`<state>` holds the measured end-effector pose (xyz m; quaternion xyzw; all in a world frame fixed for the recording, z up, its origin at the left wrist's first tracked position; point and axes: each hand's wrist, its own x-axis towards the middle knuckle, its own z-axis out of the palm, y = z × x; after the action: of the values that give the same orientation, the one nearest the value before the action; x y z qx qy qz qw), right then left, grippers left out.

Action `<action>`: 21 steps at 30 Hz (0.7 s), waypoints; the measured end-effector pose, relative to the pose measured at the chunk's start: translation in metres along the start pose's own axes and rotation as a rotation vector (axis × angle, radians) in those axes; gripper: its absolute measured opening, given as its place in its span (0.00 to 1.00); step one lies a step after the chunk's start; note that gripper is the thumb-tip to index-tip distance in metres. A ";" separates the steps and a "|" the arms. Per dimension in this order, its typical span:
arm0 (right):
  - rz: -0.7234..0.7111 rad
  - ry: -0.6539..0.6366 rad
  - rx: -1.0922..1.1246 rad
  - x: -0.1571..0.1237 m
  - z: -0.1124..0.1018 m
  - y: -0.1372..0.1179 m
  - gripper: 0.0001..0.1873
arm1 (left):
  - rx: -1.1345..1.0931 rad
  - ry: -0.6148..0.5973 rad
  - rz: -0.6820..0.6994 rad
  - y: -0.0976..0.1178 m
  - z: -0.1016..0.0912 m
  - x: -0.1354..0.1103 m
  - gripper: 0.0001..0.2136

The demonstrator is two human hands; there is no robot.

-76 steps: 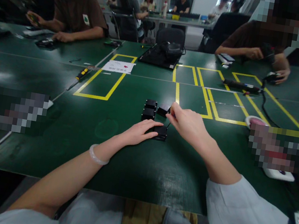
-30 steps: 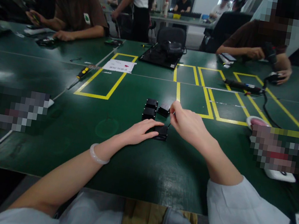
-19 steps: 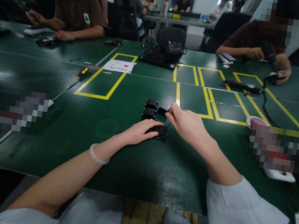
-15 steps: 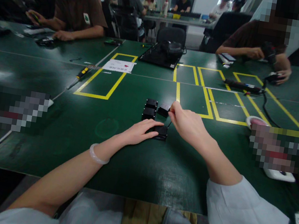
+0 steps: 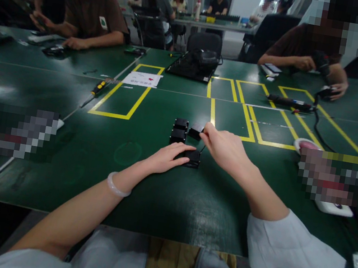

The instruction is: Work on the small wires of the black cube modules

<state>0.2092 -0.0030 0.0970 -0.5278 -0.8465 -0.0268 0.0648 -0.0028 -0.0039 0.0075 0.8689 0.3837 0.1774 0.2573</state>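
Near the middle of the table, my left hand (image 5: 170,155) reaches in from the left, with its thumb and fingers gripping a small black block (image 5: 194,158). My right hand (image 5: 221,145) pinches a thin, dark, rod-like tool (image 5: 202,149). Its slim shaft slants down to the right edge of that block; the grip end is hidden in my fingers. Just beyond, another black block (image 5: 195,131) sits askew beside the right fingertips. To its left, more black blocks (image 5: 179,129) stand in a row, the nearest partly behind my left fingers.
A yellow-and-black screwdriver (image 5: 98,87) and a white paper (image 5: 143,79) lie left on the green table (image 5: 160,204). A black corded tool (image 5: 290,103) rests at right. Blurred-out white-edged objects flank me. Co-workers sit across, beyond a black tray (image 5: 190,67).
My right hand has shifted very slightly left with the thin tool. My left hand and the black blocks look unmoved.
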 end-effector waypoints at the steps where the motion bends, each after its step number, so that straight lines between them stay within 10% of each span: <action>1: 0.008 -0.004 -0.005 0.001 0.001 0.000 0.19 | -0.001 0.000 -0.001 0.000 0.000 0.000 0.20; 21: 0.007 -0.014 0.010 0.001 0.004 0.001 0.17 | 0.011 -0.003 0.005 0.000 -0.001 0.000 0.20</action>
<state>0.2088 -0.0010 0.0936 -0.5307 -0.8451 -0.0188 0.0615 -0.0030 -0.0041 0.0081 0.8715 0.3822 0.1746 0.2528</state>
